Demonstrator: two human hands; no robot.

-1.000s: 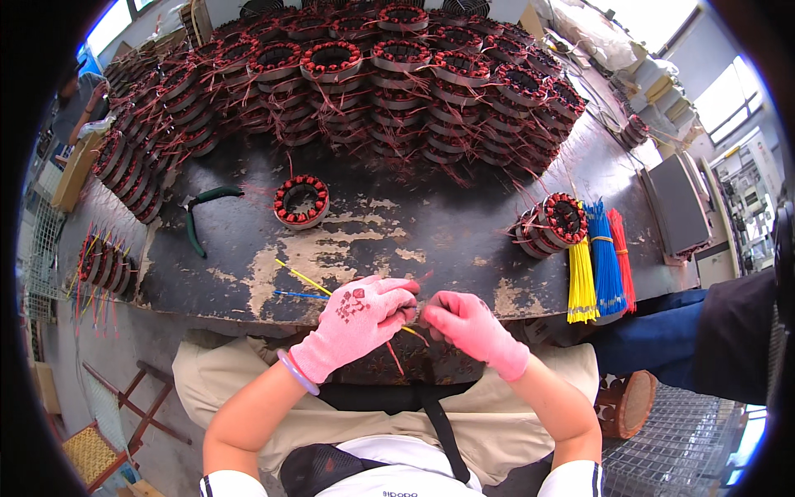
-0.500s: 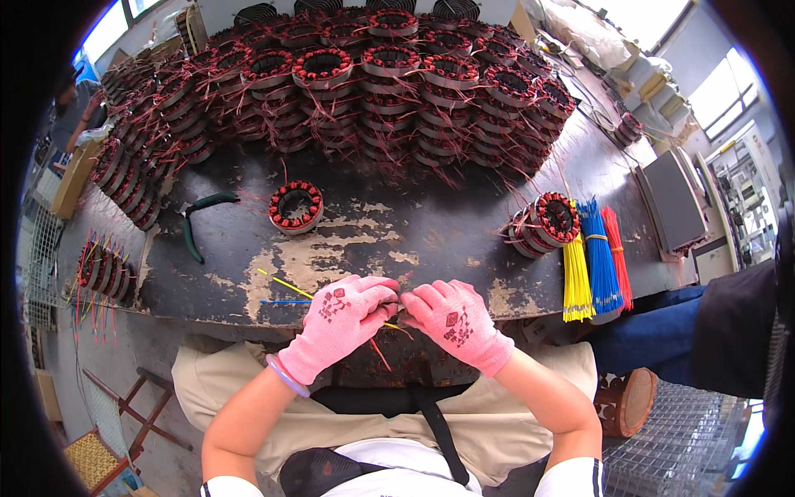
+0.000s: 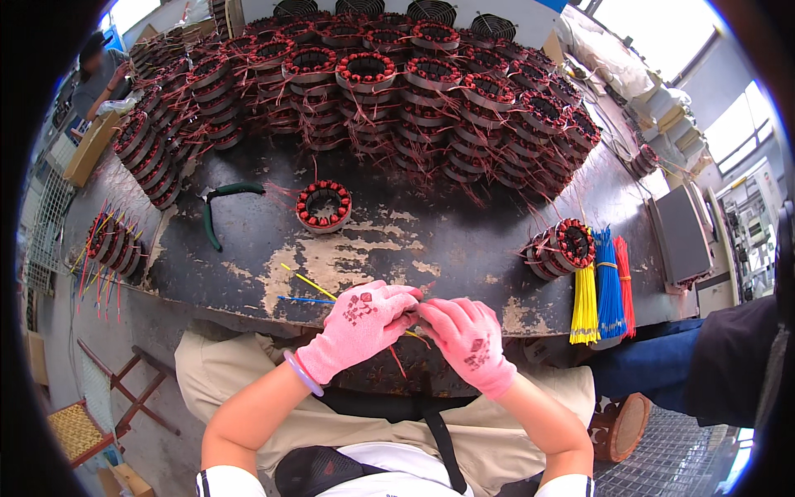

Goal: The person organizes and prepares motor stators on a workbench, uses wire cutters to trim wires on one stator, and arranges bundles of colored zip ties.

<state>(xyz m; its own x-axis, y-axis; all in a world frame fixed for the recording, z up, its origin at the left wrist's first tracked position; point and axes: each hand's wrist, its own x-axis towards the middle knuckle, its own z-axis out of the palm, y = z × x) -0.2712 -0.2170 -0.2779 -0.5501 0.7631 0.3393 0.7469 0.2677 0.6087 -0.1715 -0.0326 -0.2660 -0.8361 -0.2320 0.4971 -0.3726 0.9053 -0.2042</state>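
Here, a wound motor stator (image 3: 389, 377) lies in the person's lap against the near edge of the workbench (image 3: 464, 248), mostly hidden under both hands; only a dark rim with copper winding and thin reddish lead wires shows below the gloves. Left hand (image 3: 360, 323), in a pink knit glove, has its fingers curled together and pinched on a fine lead at the stator's top; right hand (image 3: 468, 335), gloved the same, meets it fingertip to fingertip, also pinched on the wire ends. Judgement: the stator core is steel and heavy for its size, rigid, best borne by the lap or gripped at the outer rim; the leads are light, springy and easily kinked or nicked, so hold them near the free end with finger pads, not at the winding exit. On the bench just ahead of the hands lie a yellow sleeve piece (image 3: 308, 282) and a blue one (image 3: 302, 299). Farther out stands a single stator with red-capped windings (image 3: 324, 206), and green-handled cutters (image 3: 217, 207) to its left. At right, a short row of stators (image 3: 563, 247) sits beside bundles of yellow, blue and red sleeving (image 3: 609, 286). Stacked stators (image 3: 373, 91) fill the far bench.
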